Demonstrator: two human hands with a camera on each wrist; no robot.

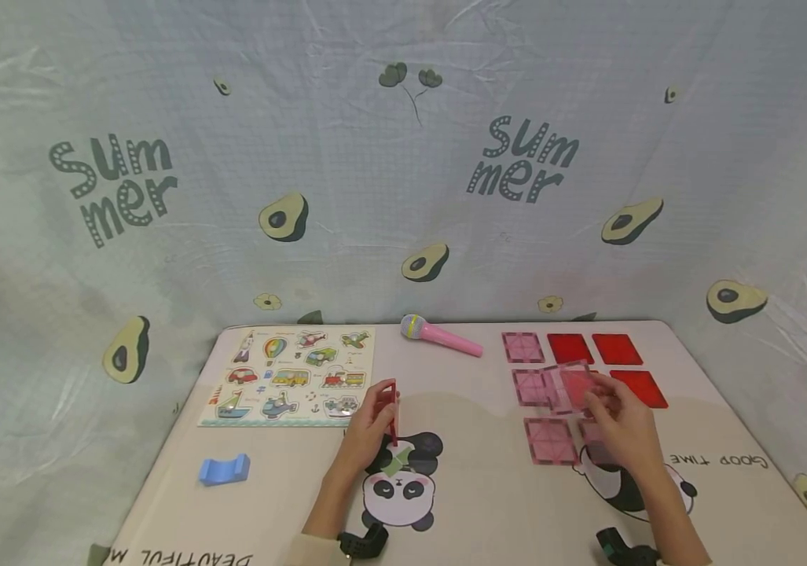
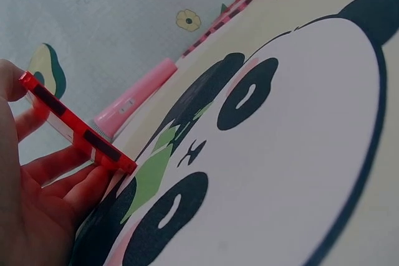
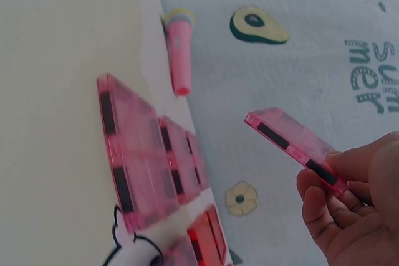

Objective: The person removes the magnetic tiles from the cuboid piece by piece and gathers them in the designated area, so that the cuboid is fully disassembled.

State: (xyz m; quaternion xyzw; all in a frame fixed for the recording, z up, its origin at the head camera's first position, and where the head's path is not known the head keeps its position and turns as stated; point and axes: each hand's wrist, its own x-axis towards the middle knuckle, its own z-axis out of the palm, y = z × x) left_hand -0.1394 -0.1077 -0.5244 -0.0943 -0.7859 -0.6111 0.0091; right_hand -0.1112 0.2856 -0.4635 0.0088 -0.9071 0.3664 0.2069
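Observation:
My left hand [image 1: 368, 428] holds a red magnetic tile [image 2: 78, 126] up on edge above the panda print, thumb and fingers at its sides. Over on the right, my right hand [image 1: 621, 420] pinches a translucent pink magnetic tile [image 3: 296, 141] between thumb and fingers. In the head view this tile overlaps a pink tile [image 1: 529, 388] lying on the table. Other pink tiles [image 1: 522, 347] [image 1: 551, 442] lie in the same column, and one more pink tile [image 1: 589, 430] is partly hidden by my right hand. Red tiles [image 1: 570, 349] [image 1: 617, 349] [image 1: 642, 389] lie behind and beside the hand.
A pink toy microphone [image 1: 445, 338] lies at the table's back edge. To the left is a vehicle picture puzzle board [image 1: 361, 338], with a blue curved block [image 1: 224, 470] in front of it. A printed curtain [image 1: 346, 157] hangs behind the table [image 1: 474, 472].

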